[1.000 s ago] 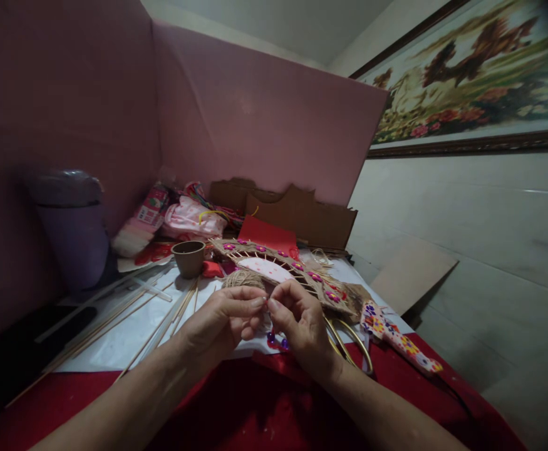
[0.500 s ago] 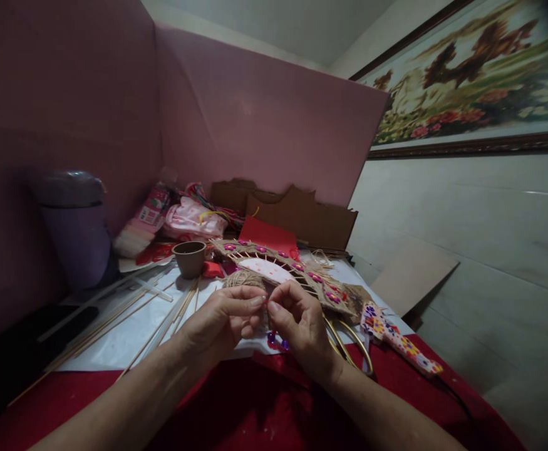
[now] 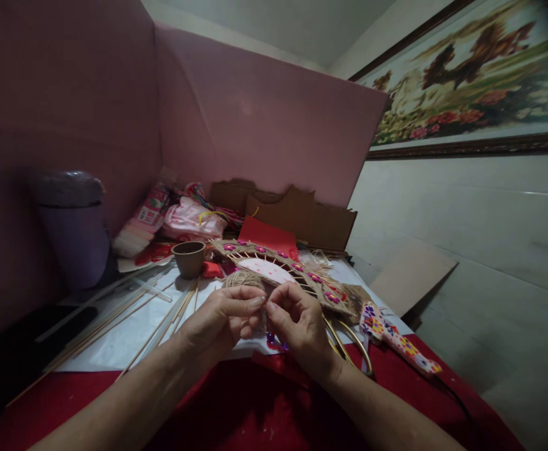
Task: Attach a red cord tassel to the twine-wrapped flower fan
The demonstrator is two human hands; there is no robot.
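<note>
My left hand (image 3: 233,313) and my right hand (image 3: 297,322) meet in front of me, fingertips almost touching. Each is closed in a pinch of thumb and forefinger; whatever lies in them is too small to make out. Purple beads (image 3: 270,339) show just below the right fingers, partly hidden; I cannot tell whether they hang from the hands. Behind the hands sits a ball of twine (image 3: 243,279). A curved woven piece (image 3: 297,269) with pink flowers and a pale dotted panel leans beyond it. Gold-handled scissors (image 3: 361,347) lie by my right wrist.
A brown pot (image 3: 189,259) stands left of the twine, with thin sticks (image 3: 109,326) on the white sheet. At the right lies a flower-patterned glue gun (image 3: 403,344) with a cord. A purple bin (image 3: 76,235) and torn cardboard (image 3: 292,210) are at the back.
Both hands stay almost where they were, still pinched. A small red spot seen between the fingertips earlier hardly shows now.
</note>
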